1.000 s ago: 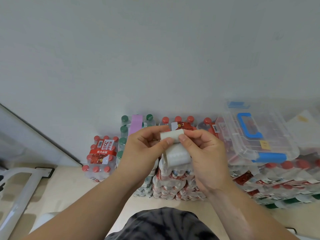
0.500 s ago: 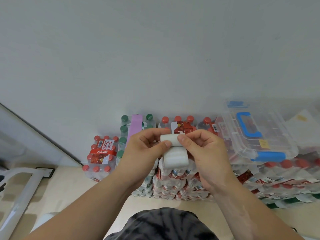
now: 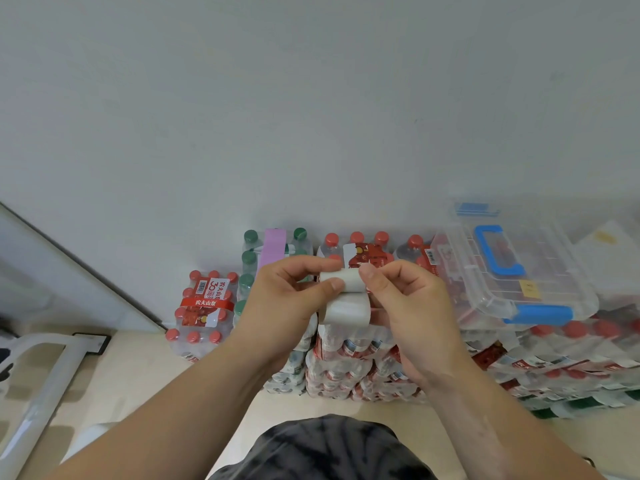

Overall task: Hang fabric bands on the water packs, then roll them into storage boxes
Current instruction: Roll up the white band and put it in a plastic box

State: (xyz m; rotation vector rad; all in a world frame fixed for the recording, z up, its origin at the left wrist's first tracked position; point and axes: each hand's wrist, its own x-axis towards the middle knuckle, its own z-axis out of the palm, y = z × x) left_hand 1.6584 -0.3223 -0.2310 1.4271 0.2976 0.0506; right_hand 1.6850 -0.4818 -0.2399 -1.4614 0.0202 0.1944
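Both hands hold a white fabric band [image 3: 344,299] in front of me, above the stacked water packs [image 3: 349,355]. My left hand [image 3: 287,303] pinches the rolled top of the band with thumb and fingers. My right hand [image 3: 405,306] grips the roll's right end and the loose tail below it. The band's upper part is wound into a small roll; a short flap hangs under it. A purple fabric band [image 3: 274,249] lies draped over the green-capped water pack [image 3: 251,268] at the back. A clear storage box [image 3: 561,271] with blue handle and latch rests on the packs at right.
A lower red-capped water pack [image 3: 202,313] stands on the floor at left by the white wall. A white frame [image 3: 45,382] lies on the floor at far left. More packs [image 3: 571,368] extend to the right under the box. My dark patterned clothing [image 3: 322,448] fills the bottom centre.
The hanging tail of the white band has grown shorter as it is wound up into the roll. Both hands stay in nearly the same place.
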